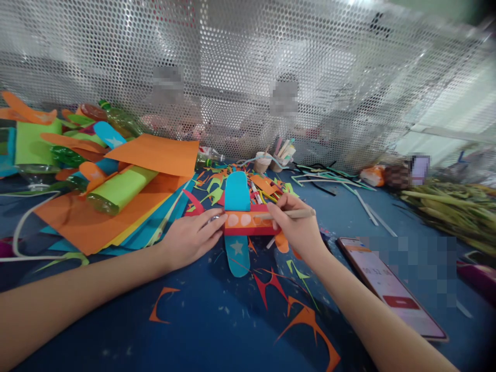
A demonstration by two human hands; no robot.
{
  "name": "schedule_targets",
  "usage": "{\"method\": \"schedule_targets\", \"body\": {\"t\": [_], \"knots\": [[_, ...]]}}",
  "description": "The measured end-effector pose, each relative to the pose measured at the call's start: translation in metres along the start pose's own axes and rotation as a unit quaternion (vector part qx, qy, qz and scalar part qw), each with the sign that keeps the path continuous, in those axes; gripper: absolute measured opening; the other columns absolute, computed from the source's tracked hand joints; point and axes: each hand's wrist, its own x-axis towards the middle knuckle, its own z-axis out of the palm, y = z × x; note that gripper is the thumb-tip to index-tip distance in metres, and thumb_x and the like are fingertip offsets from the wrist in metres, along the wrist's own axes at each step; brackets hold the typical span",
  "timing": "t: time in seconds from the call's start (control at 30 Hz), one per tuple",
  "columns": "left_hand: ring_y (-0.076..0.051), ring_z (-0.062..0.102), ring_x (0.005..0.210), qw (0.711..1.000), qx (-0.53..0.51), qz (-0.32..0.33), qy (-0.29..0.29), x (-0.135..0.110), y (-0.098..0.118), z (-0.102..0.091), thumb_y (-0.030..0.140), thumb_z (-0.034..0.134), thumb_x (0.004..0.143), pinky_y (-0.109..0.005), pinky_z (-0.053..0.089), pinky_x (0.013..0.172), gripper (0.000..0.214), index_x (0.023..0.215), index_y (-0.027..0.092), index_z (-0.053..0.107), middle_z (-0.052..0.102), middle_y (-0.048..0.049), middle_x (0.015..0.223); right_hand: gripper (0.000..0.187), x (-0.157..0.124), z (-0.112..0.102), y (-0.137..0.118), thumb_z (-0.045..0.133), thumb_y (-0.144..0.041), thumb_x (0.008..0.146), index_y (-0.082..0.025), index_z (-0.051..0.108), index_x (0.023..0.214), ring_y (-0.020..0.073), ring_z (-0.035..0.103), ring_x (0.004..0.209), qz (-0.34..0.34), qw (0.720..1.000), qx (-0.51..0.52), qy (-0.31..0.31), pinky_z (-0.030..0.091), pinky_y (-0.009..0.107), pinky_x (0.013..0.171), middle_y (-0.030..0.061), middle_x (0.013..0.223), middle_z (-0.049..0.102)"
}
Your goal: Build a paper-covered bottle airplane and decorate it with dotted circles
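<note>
A toy airplane (250, 229) of craft paper lies in front of me, with a red body, an orange strip along the middle and blue wings. The near blue wing (237, 253) carries a silvery star. Pale round spots (233, 220) show on the orange strip. My left hand (196, 235) grips the plane's left end, fingers closed around it. In my right hand (296, 227) is a beige pen (300, 213), its tip on the orange strip near the right end.
Stacked coloured sheets (155, 155) and paper-wrapped bottles (120, 191) fill the left side. Paper scraps (310, 323) lie around the plane. A phone (391, 289) rests at right, near dry stalks (445, 212). Cups (263, 163) stand before a perforated screen (232, 77); people are behind it.
</note>
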Motion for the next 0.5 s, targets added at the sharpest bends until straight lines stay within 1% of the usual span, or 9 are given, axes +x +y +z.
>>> {"method": "schedule_targets", "body": {"t": [0.33, 0.5], "knots": [[-0.017, 0.066, 0.084, 1.000, 0.001, 0.009, 0.008, -0.0001, -0.0006, -0.0001, 0.027, 0.045, 0.092, -0.028, 0.055, 0.067, 0.031, 0.121, 0.017, 0.052, 0.061, -0.0088, 0.119, 0.026, -0.0001, 0.0009, 0.0007, 0.057, -0.028, 0.079, -0.022, 0.043, 0.058, 0.0104, 0.047, 0.041, -0.003, 1.000, 0.007, 0.005, 0.037, 0.024, 0.047, -0.0062, 0.042, 0.052], [-0.017, 0.066, 0.084, 1.000, 0.007, 0.009, 0.009, -0.0001, -0.0006, -0.0001, 0.028, 0.046, 0.092, -0.028, 0.055, 0.066, 0.031, 0.121, 0.017, 0.052, 0.061, -0.0083, 0.119, 0.026, -0.0004, 0.0009, 0.0009, 0.058, -0.029, 0.079, -0.022, 0.044, 0.059, 0.0102, 0.046, 0.040, 0.005, 1.000, 0.003, -0.002, 0.036, 0.024, 0.047, -0.0063, 0.042, 0.052]]}}
